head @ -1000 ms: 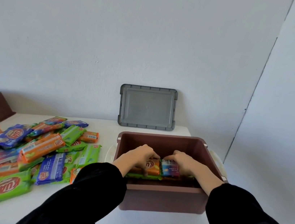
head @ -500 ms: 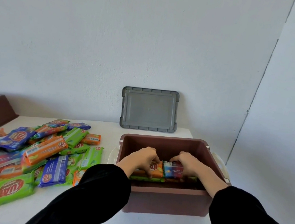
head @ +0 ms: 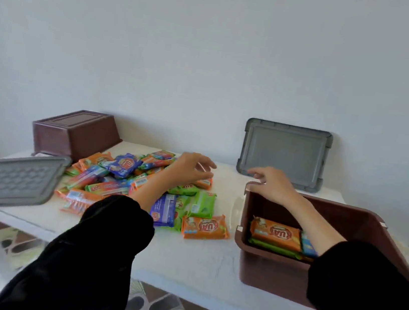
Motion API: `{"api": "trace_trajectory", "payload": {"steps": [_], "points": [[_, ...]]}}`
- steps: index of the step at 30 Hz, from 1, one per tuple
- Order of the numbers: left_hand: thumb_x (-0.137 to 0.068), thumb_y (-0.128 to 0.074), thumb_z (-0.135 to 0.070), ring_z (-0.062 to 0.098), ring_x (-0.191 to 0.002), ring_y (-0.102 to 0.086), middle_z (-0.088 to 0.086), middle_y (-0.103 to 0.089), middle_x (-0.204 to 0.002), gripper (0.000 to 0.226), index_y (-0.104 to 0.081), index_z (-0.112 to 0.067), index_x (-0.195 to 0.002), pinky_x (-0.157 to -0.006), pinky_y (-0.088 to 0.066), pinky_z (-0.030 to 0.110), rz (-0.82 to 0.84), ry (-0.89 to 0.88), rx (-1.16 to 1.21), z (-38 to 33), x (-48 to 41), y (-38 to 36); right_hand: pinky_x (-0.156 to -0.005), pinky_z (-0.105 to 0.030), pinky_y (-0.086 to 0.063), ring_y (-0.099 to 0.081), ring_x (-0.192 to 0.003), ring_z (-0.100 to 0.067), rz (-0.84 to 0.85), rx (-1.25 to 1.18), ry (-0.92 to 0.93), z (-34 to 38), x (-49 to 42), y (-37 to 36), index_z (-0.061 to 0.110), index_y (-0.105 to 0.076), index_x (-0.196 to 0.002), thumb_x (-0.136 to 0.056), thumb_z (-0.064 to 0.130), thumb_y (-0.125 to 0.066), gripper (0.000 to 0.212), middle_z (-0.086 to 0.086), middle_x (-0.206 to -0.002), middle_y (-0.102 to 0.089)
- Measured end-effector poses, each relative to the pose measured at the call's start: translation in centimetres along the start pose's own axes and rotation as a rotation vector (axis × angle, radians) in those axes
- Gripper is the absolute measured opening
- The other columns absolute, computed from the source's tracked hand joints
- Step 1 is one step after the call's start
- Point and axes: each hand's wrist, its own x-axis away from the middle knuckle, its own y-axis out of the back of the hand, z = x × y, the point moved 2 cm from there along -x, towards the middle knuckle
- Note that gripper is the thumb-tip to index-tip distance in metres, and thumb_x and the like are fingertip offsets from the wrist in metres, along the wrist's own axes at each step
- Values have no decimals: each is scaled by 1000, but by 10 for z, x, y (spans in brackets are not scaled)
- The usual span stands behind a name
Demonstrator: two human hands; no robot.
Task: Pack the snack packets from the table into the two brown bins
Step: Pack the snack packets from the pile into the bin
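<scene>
Left hand, fingers loosely spread and empty, hovers over the heap of colourful foil snack packets on the white table. Right hand, likewise slack and empty, hangs above the far-left corner of the partly filled brown plastic bin. A hasty grab could scatter slippery packets floorward.

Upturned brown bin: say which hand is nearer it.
Left. The left hand hovers over the packet pile right of the upturned bin; the right hand is farther right, at the open bin rim.
</scene>
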Motion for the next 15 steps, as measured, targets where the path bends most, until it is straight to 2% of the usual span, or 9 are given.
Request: {"api": "trace_trajectory", "payload": {"steps": [2,4,7,8,11,13,15], "points": [[-84,-66,-16,14,-85,-61,3,-66,-92,23,-68,-11,-107,-81,-51,26,-33,105,-30,41,27,19,-94,-36,-43,-55,-114,-27,32,-20,55,33,-13,-23,15,-53,-129,-85,23,-64,47,-13,-125,-58],[-84,-66,-17,15,-87,-60,7,-67,-97,24,-68,-10,-107,-86,-52,31,-43,212,-59,75,56,34,-91,-36,-44,-56,-112,-28,68,-33,117,65,-23,-49,15,-56,-127,-85,23,-63,43,-14,-121,-60],[-84,-66,-19,19,-100,-60,9,-65,-110,30,-64,-10,-113,-92,-49,33,-23,349,-95,114,93,49,-85,-32,-44,-57,-108,-26,142,-12,191,102,-33,-92,18,-57,-127,-85,24,-63,43,-11,-121,-61],[-83,-67,-20,20,-104,-59,8,-64,-112,34,-63,-11,-115,-91,-47,31,-21,385,-115,124,103,52,-85,-31,-44,-57,-110,-25,177,-10,195,111,-36,-108,18,-54,-130,-85,25,-63,46,-10,-123,-60],[-79,-72,-29,19,-111,-53,4,-57,-122,51,-55,-17,-126,-92,-43,30,23,478,-177,149,125,52,-102,-34,-37,-44,-127,-27,243,2,155,123,-42,-154,17,-46,-135,-85,35,-63,56,-11,-140,-46],[-76,-74,-32,20,-120,-46,3,-50,-132,65,-46,-22,-134,-99,-39,33,89,522,-188,164,136,42,-105,-38,-34,-36,-131,-31,279,54,100,126,-45,-179,19,-37,-140,-83,50,-59,69,-13,-142,-40],[-73,-76,-37,21,-129,-38,2,-42,-139,76,-39,-29,-139,-107,-34,40,134,544,-222,177,143,30,-104,-38,-33,-32,-131,-33,292,85,34,126,-45,-196,18,-29,-142,-83,56,-56,75,-17,-142,-34]]}}
